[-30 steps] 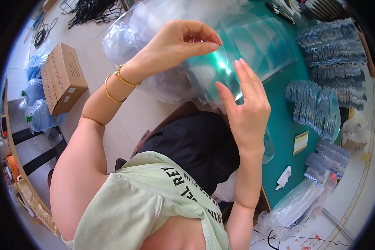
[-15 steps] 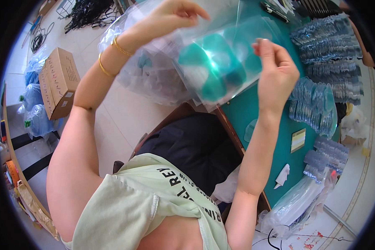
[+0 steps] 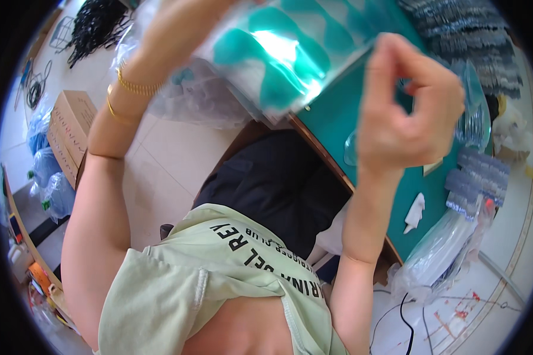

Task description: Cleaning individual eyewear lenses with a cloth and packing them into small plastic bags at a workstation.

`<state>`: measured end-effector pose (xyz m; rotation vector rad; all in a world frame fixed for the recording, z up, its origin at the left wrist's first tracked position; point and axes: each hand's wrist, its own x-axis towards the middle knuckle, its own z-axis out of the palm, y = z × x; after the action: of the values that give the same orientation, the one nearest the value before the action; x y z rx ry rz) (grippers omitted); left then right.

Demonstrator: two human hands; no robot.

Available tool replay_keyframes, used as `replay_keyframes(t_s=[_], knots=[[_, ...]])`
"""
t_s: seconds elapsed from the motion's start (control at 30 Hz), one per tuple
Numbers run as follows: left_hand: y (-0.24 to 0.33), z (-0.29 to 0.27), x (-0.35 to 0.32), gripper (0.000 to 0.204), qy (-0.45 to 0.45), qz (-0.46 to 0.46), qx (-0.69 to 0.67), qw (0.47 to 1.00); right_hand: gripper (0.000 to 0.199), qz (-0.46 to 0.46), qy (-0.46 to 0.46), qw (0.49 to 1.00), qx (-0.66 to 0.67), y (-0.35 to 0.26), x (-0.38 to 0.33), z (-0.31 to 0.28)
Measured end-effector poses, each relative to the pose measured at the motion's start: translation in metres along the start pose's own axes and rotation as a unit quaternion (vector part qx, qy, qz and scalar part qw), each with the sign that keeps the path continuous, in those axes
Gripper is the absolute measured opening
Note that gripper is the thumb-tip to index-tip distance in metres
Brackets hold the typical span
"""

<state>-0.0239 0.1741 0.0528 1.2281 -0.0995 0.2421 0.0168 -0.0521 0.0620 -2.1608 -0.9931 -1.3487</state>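
Glossy clear plastic sheets (image 3: pixel 281 50) with rounded wavy shapes lie at the far corner of the green table (image 3: pixel 331 133), light glaring off them. My left hand (image 3: pixel 204 13) reaches over their left side, smeared by motion and cut off by the top edge, so its fingers are hidden. Raised over the table, my right hand (image 3: pixel 411 109) is closed, with thumb and forefinger pinched near the sheets' right edge. What that pinch holds, if anything, I cannot make out. One small clear rounded piece (image 3: pixel 350 148) lies beside my right wrist.
Rows of stacked clear plastic pieces (image 3: pixel 471 35) line the table's far right. Nearer are silvery packets (image 3: pixel 478 180), a crumpled white tissue (image 3: pixel 416 212) and a clear bag of long pieces (image 3: pixel 435 263). A large plastic bag (image 3: pixel 201 100) and cardboard box (image 3: pixel 71 130) stand left.
My right hand has risen closer to the camera and moved right, still pinched. My left hand has moved up and left, mostly out of the picture. The whole view has shifted a little.
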Motion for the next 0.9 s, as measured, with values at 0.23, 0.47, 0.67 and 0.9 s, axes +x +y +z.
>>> replay_keyframes(t_s=[0.23,0.47,0.67,0.9], knots=[[-0.052,0.078,-0.057,0.014,-0.058,-0.104,-0.082,0.99,0.027,0.083,-0.115,0.975,0.169,-0.007,-0.072,-0.062],[-0.091,0.097,-0.085,0.014,-0.226,-0.125,-0.156,0.953,0.043,0.566,0.029,0.762,0.314,-0.008,-0.152,-0.147],[-0.099,0.106,-0.06,0.011,-0.297,-0.023,0.039,0.954,0.03,0.573,-0.002,0.773,0.272,0.009,-0.167,-0.173],[-0.112,0.132,-0.054,0.038,-0.104,-0.11,0.202,0.968,0.014,0.679,-0.081,0.711,0.167,0.034,-0.152,-0.153]])
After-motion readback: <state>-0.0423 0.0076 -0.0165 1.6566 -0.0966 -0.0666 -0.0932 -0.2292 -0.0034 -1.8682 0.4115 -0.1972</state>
